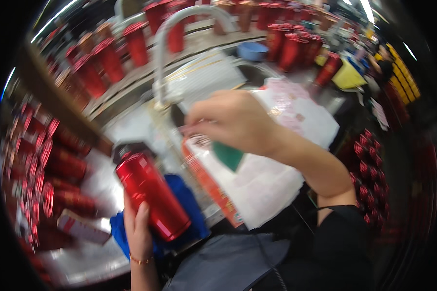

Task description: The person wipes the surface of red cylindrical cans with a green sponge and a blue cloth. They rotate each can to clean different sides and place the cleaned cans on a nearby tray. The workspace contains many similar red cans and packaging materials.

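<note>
My left hand [138, 228] is closed around the side of a glossy red metal bottle [153, 196]. The bottle leans, with its far end at a dark angular object [127, 149] that I cannot make out. Under and beside it lies a blue cloth [182, 188]. Over the white sheets [272, 194], my right hand [233, 119] is closed in a pinch and smeared by motion. A flat green piece [226, 156] shows below its palm, apparently held. What the fingertips pinch is too blurred to tell.
An orange-red printed strip [206, 182] edges the white sheets. Beyond stands a white curved pipe [161, 53], with a blue bowl [252, 50] farther right. Red bottles [65, 162] crowd the left side, and more red bottles [136, 46] line the back ledge. A person [384, 63] is at far right.
</note>
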Available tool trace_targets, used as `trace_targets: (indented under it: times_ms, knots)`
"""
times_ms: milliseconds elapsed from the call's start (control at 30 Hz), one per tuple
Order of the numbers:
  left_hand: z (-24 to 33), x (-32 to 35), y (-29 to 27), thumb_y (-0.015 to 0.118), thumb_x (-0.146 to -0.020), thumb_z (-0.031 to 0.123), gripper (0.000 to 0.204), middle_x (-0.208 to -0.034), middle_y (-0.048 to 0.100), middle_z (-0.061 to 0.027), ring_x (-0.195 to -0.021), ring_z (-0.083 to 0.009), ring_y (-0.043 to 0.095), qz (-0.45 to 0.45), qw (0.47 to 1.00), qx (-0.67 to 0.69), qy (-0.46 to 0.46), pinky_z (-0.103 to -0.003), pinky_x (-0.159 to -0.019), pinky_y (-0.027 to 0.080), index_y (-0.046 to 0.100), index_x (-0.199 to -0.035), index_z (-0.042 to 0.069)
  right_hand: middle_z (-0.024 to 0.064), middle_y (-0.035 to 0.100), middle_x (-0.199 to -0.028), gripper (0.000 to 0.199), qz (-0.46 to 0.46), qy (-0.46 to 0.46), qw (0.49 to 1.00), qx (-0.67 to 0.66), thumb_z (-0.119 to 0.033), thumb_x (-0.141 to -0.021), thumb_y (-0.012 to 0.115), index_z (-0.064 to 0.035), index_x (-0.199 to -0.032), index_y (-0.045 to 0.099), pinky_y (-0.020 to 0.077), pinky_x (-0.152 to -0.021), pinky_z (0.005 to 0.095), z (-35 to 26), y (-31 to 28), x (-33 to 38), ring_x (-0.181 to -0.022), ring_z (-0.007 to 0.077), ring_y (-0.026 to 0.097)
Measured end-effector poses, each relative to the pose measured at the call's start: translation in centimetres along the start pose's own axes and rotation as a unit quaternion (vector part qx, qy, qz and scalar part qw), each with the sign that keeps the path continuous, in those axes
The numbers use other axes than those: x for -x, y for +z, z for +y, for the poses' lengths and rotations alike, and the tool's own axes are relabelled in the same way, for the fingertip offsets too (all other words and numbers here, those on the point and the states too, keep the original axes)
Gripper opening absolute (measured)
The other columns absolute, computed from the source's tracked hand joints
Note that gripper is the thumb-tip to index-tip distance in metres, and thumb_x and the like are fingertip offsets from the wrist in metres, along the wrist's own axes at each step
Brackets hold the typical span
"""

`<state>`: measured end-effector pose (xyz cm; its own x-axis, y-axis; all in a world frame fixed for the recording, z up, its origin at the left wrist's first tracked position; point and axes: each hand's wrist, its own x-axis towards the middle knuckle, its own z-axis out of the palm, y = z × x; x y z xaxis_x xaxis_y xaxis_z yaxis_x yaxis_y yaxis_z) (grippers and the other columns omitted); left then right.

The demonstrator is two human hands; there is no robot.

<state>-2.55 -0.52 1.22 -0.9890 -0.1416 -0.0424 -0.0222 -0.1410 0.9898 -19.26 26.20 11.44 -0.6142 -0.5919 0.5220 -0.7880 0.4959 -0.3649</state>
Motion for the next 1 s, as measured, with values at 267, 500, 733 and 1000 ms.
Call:
trace_targets:
  times_ms: [267, 500, 733, 1000]
  knots:
    - [1.5, -0.2, 0.8, 0.054, -0.107, 0.015, 0.064, -0.149, 0.051, -0.0103, -0.135, -0.0161, 0.049, -0.028, 0.999, 0.017, 0.008, -0.032, -0.115, 0.037, 0.026, -0.161, -0.003, 0.0035, 0.069, -0.072, 0.015, -0.061, -0.11, 0.989, -0.081, -0.003, -0.079, 0.08, -0.0067, -0.092, 0.076, 0.0437, -0.057, 0.0331, -7.3, -3.4, 0.6, -0.061, 0.0221, 0.059]
    - [1.4, -0.6, 1.4, 0.067, -0.102, 0.021, 0.078, -0.143, 0.057, -0.0189, -0.128, -0.0225, 0.058, 0.015, 0.999, -0.022, 0.024, -0.035, -0.11, 0.045, 0.022, -0.16, -0.007, 0.001, 0.072, -0.063, 0.008, -0.091, -0.138, 0.952, -0.259, -0.01, -0.087, 0.08, -0.0062, -0.089, 0.074, 0.0399, -0.057, 0.028, -10.0, -3.4, -0.6, -0.052, 0.0121, 0.06]
    - [1.0, -0.4, -0.3, 0.052, -0.108, 0.045, 0.082, -0.157, 0.042, -0.022, -0.144, -0.0262, 0.044, -0.009, 0.999, 0.006, 0.04, -0.038, -0.119, 0.035, 0.018, -0.162, -0.007, 0.0084, 0.073, -0.091, 0.003, -0.139, 0.107, 0.892, -0.416, 0.002, -0.096, 0.067, 0.0034, -0.098, 0.07, 0.0545, -0.072, 0.0253, -7.3, 5.4, -2.6, -0.079, 0.0123, 0.07]
    - [0.4, 1.6, 0.1, 0.077, -0.092, 0.032, 0.103, -0.161, 0.031, -0.0286, -0.146, -0.0401, 0.032, -0.002, 0.98, -0.192, 0.046, -0.047, -0.123, 0.022, 0.013, -0.162, -0.008, 0.0045, 0.074, -0.083, 0.01, -0.131, 0.104, 0.92, -0.353, -0.006, -0.092, 0.075, 0.0013, -0.098, 0.074, 0.0528, -0.068, 0.0229, -5.9, 9.1, -3.1, -0.073, 0.0062, 0.066]
